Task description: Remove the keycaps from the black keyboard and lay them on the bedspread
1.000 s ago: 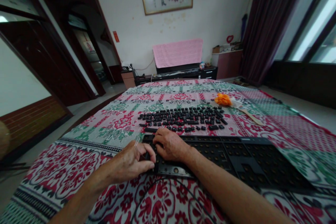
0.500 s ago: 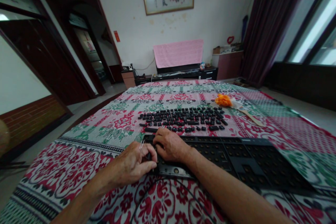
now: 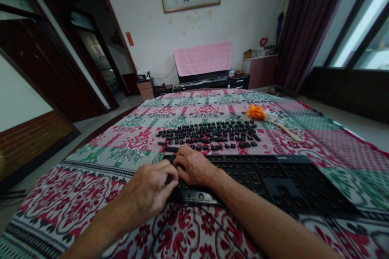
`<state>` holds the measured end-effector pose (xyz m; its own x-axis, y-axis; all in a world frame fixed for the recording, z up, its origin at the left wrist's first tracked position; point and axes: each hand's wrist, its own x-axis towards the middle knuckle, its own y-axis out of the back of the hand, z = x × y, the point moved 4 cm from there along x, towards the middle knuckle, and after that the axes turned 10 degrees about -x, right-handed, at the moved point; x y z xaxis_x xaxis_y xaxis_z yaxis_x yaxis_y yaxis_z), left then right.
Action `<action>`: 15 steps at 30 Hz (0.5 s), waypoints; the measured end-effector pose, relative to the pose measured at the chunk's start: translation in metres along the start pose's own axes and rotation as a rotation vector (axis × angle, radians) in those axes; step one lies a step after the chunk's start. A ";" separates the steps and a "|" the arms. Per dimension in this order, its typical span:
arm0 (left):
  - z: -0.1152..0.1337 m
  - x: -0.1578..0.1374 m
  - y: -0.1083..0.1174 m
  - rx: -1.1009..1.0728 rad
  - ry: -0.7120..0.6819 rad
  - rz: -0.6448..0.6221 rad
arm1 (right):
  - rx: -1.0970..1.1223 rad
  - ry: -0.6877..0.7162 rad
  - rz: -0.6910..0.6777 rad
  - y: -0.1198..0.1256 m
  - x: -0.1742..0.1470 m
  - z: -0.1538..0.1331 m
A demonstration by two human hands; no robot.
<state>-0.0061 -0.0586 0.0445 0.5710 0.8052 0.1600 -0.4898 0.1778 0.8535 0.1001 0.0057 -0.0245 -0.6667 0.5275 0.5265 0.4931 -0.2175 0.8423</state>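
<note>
A black keyboard (image 3: 288, 174) with its keycaps off, showing rows of small tan switch spots, lies on the patterned tablecloth. My right hand (image 3: 194, 166) lies over its left part, the curled fingers gripping near the far edge. At the keyboard's left end my left hand (image 3: 158, 186) is closed in a pinch, thumb against the forefinger. Something dark shows between these fingers, too hidden to name. Loose black keycaps (image 3: 209, 132) are spread in rows just beyond the keyboard, with a long bar-shaped keycap (image 3: 171, 149) near my right hand.
A brush-like thing with an orange ruffled head (image 3: 255, 112) and pale flat handle (image 3: 287, 131) lies at the right beyond the keyboard. A black cable (image 3: 219, 226) curves over the tablecloth (image 3: 79, 186) near me. Against the wall stands a low cabinet with a pink towel (image 3: 203, 58) above it.
My left hand has turned over a little, and the thin metal prongs that stuck up from it are out of sight. My right hand stays on the keyboard. The view has shifted slightly.
</note>
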 end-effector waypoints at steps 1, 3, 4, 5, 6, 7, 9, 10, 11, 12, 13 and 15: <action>-0.004 0.002 0.006 -0.022 0.027 0.039 | -0.001 0.000 -0.004 0.000 0.000 0.000; -0.017 0.007 0.013 -0.117 0.116 0.047 | -0.004 -0.004 -0.006 0.001 0.000 0.000; -0.025 0.009 0.014 -0.185 0.179 0.052 | 0.000 -0.005 -0.008 0.001 0.000 0.000; -0.032 0.011 0.014 -0.247 0.213 0.050 | 0.008 -0.008 -0.010 0.001 0.000 0.001; -0.038 0.012 0.013 -0.299 0.237 0.046 | 0.024 -0.011 -0.012 0.001 0.000 0.002; -0.044 0.013 0.011 -0.343 0.255 0.046 | 0.045 -0.011 -0.014 0.001 0.001 0.003; -0.054 0.015 0.008 -0.409 0.278 0.061 | 0.106 -0.011 -0.003 0.003 0.001 0.005; -0.058 0.015 0.007 -0.436 0.291 0.073 | 0.140 -0.014 0.011 0.005 0.001 0.005; -0.061 0.016 0.006 -0.463 0.303 0.084 | 0.173 -0.022 0.025 0.007 0.001 0.005; -0.063 0.016 0.006 -0.488 0.313 0.092 | 0.203 -0.033 0.034 0.010 0.002 0.004; -0.064 0.017 0.006 -0.510 0.322 0.098 | 0.227 -0.048 0.035 0.012 0.002 0.004; -0.066 0.018 0.007 -0.545 0.337 0.111 | 0.263 -0.076 0.015 0.015 0.002 0.001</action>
<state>-0.0426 -0.0062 0.0207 0.3033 0.9529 -0.0072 -0.8487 0.2736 0.4526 0.1066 0.0045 -0.0109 -0.6195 0.5878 0.5203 0.6373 -0.0104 0.7706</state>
